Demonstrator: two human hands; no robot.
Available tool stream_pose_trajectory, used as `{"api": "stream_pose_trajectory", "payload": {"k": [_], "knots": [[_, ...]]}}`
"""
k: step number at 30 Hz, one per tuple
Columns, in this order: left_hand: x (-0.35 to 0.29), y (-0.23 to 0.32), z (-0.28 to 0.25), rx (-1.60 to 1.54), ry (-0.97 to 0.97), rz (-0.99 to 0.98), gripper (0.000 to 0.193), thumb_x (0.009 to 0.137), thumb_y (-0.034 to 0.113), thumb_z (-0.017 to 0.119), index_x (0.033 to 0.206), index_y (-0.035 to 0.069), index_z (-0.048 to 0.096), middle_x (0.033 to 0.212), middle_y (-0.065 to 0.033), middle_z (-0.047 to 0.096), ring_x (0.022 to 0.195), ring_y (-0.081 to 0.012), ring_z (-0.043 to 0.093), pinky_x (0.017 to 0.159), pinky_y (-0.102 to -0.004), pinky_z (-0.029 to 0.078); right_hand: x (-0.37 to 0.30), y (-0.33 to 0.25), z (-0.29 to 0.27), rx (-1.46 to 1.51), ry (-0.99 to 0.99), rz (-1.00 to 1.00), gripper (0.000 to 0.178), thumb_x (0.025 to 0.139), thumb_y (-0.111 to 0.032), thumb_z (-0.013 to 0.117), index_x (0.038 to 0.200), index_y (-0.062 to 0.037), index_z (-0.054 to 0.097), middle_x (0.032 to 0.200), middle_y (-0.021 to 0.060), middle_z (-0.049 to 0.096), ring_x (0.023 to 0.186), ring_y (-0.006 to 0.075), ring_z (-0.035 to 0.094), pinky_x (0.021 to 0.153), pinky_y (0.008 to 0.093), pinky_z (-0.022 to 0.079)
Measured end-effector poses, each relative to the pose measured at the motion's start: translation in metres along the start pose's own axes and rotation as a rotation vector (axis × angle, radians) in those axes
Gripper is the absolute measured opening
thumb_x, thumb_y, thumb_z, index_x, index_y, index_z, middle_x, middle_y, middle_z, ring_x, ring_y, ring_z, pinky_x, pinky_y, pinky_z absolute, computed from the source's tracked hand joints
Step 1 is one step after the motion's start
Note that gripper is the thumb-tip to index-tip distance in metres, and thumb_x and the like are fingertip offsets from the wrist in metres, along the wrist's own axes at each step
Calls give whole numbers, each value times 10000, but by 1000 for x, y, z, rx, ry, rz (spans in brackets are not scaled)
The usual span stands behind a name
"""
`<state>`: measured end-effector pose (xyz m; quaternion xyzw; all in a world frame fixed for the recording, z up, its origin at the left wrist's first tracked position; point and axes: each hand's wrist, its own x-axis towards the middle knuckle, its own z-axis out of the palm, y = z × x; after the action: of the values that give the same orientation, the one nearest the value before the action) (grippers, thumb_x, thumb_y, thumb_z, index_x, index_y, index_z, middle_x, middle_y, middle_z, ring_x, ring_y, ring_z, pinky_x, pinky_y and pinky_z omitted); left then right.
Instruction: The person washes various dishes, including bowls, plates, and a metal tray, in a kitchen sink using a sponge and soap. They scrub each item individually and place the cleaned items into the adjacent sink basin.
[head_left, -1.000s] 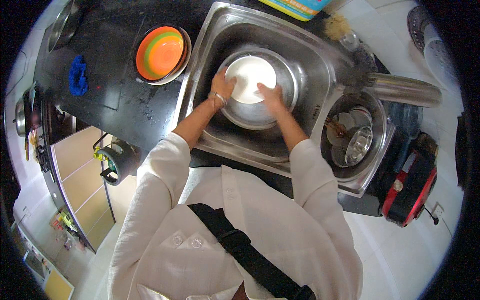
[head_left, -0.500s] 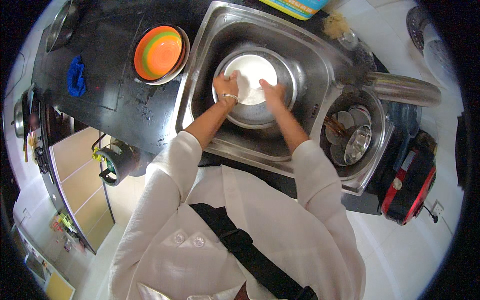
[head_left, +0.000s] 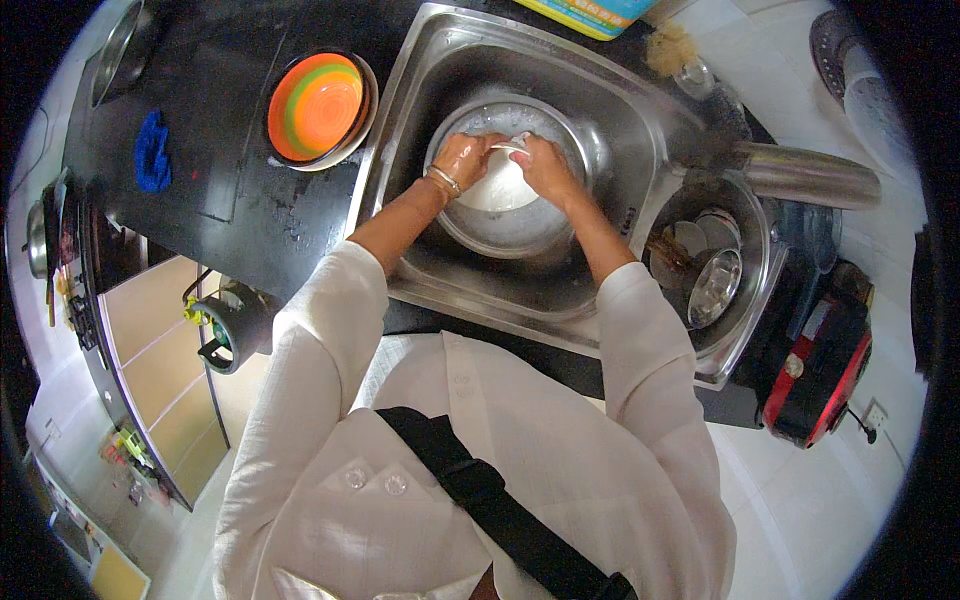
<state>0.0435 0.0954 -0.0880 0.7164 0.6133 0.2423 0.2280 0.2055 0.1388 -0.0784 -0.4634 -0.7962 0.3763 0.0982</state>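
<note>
Both my hands hold a white bowl [head_left: 500, 188] tipped on edge over a round metal basin [head_left: 470, 232] in the sink [head_left: 625, 75]. My left hand [head_left: 465, 160], a bracelet at its wrist, grips the rim from the left with bent fingers. Opposite it, my right hand [head_left: 545, 172] has its fingers closed round the upper right rim. Something small and white shows by the right fingertips, too little of it to tell what it is. Liquid lies in the basin beneath the bowl.
Left of the sink, an orange and green bowl [head_left: 325, 105] rests on a stack. A blue cloth [head_left: 153, 152] lies farther left. The smaller right basin holds dishes, chopsticks and a metal bowl [head_left: 715, 288]. The faucet [head_left: 800, 176] juts in above it. A red-black appliance [head_left: 818, 365] stands far right.
The white bowl, earlier facing up, has been tilted so its rim now stands toward my hands. Both hands have moved closer together at its top edge.
</note>
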Motion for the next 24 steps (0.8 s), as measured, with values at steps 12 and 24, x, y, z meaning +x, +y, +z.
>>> {"api": "stream_pose_trajectory", "payload": {"k": [12,24], "knots": [[-6,13,19,-381,645,-534,301,717,-60,516,993,56,552,897,-176,589,814,-284,584,706,-297,450,-52,-16,75,833,-285,510,350,705,-200,626,1007,-54,524,982,154,546,858,284,543,710,399,463],[-15,1,52,-185,356,-560,350,725,-33,473,1058,66,516,810,-189,594,707,-338,577,628,-376,460,-59,27,43,107,-228,402,348,735,-266,602,1014,-66,544,1017,155,519,733,262,580,568,381,486]]}}
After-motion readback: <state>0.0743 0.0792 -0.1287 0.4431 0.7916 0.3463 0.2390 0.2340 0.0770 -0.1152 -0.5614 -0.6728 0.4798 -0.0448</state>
